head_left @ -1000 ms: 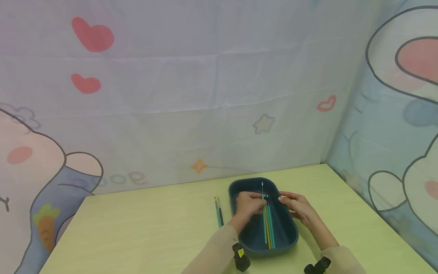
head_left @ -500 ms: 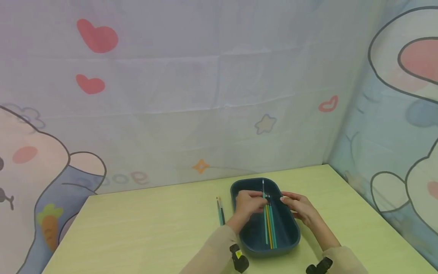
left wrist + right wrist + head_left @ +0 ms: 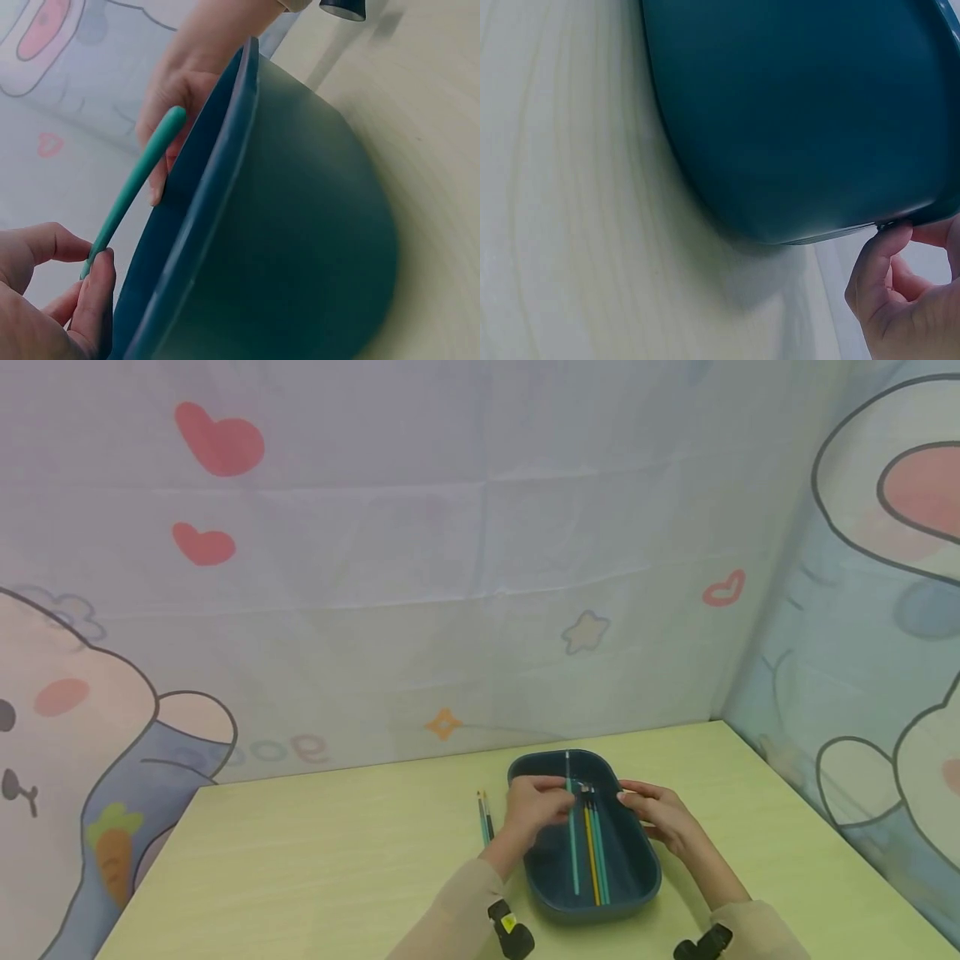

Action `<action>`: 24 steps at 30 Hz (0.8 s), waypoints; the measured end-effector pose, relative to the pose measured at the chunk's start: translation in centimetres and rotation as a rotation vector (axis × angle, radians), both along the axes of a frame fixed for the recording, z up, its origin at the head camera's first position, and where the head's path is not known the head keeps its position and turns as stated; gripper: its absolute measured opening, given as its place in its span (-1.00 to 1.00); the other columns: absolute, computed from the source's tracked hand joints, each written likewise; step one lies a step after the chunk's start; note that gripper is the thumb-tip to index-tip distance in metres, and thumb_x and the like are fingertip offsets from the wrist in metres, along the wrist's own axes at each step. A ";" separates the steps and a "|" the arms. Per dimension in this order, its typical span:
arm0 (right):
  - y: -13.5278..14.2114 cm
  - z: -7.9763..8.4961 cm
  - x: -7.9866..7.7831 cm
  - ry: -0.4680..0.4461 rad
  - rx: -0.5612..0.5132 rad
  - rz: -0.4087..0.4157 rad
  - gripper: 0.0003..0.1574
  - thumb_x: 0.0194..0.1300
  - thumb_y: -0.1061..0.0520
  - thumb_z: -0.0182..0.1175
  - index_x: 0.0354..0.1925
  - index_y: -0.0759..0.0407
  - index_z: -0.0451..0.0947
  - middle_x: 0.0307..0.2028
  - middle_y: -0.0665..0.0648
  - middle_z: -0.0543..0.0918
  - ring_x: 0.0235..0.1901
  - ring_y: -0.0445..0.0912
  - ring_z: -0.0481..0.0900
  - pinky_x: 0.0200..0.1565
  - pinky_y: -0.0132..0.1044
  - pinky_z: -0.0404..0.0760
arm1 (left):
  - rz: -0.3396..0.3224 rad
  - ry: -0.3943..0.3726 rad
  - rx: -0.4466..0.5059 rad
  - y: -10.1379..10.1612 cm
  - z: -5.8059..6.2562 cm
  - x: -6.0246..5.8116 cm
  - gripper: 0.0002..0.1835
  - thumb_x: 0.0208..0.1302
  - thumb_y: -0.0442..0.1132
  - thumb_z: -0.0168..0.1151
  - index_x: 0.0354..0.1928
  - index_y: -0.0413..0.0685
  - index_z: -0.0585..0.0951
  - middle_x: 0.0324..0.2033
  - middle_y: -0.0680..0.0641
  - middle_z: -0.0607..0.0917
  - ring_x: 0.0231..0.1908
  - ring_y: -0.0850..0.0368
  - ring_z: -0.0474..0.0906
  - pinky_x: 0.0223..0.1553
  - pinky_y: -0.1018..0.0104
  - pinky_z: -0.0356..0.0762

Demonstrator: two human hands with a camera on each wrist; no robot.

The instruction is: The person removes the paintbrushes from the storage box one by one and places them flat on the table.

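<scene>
My left hand [image 3: 531, 807] pinches a thin teal paintbrush [image 3: 573, 856] between thumb and fingers, over the dark blue-green tray [image 3: 628, 860]. The brush's metal end points to the tray's far side. In the left wrist view, the teal handle [image 3: 133, 186] rises out of the pinch, above the rim. My right hand [image 3: 662, 817] holds the tray's right rim; the right wrist view shows the thumb and fingers [image 3: 881, 259] at that edge. Inside the tray lie a yellow-handled brush [image 3: 591, 852] and teal-handled ones [image 3: 601, 856], side by side lengthwise.
Left of the tray, brushes [image 3: 484, 818] lie on the pale yellow table [image 3: 337, 852], partly covered by the left forearm. A printed cloth [image 3: 375, 568] hangs behind the table and along its right side. Each wrist carries a small black camera [image 3: 512, 930].
My left hand has shifted slightly left with the teal paintbrush, parting it from the other brushes in the tray. The right hand stays at the rim. The head view has turned a little left.
</scene>
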State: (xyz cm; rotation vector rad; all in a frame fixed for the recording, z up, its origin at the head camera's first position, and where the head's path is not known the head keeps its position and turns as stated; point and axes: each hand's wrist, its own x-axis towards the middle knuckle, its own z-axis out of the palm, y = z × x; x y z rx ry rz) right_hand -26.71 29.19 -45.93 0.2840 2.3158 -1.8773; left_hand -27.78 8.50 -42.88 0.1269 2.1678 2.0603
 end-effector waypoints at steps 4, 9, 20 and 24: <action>0.0 0.0 0.0 -0.003 -0.003 -0.002 -0.31 0.25 -0.02 0.06 0.27 0.22 0.21 0.06 0.23 0.53 -0.16 -0.16 0.61 -0.23 -0.31 0.63 | -0.001 -0.005 0.001 -0.5 0.0 0.2 -0.67 -0.09 -0.41 0.20 -0.16 -0.28 0.62 -0.38 -0.16 0.72 -0.49 0.18 0.65 -0.45 0.30 0.67; 0.0 0.1 0.0 -0.004 -0.014 -0.007 -0.31 0.25 -0.02 0.07 0.26 0.23 0.21 0.02 0.19 0.56 -0.16 -0.16 0.61 -0.23 -0.30 0.63 | -0.001 -0.010 -0.015 -1.2 0.0 0.4 -0.65 -0.07 -0.39 0.20 -0.14 -0.23 0.62 -0.36 -0.14 0.71 -0.49 0.13 0.67 -0.43 0.31 0.67; 0.0 0.1 0.1 -0.001 -0.013 0.000 -0.29 0.24 -0.04 0.08 0.27 0.23 0.21 0.04 0.21 0.54 -0.17 -0.18 0.60 -0.23 -0.31 0.63 | 0.018 -0.018 -0.006 -2.4 0.1 0.7 -0.60 -0.09 -0.39 0.22 -0.09 -0.29 0.59 -0.37 -0.16 0.71 -0.51 0.09 0.67 -0.44 0.30 0.67; 0.0 0.0 0.2 -0.011 -0.014 0.000 -0.30 0.25 -0.03 0.07 0.27 0.23 0.20 0.02 0.19 0.55 -0.18 -0.18 0.60 -0.23 -0.30 0.63 | 0.030 -0.032 -0.005 -2.9 0.1 1.0 -0.61 -0.09 -0.39 0.22 -0.10 -0.27 0.60 -0.36 -0.15 0.71 -0.45 0.01 0.68 -0.44 0.30 0.67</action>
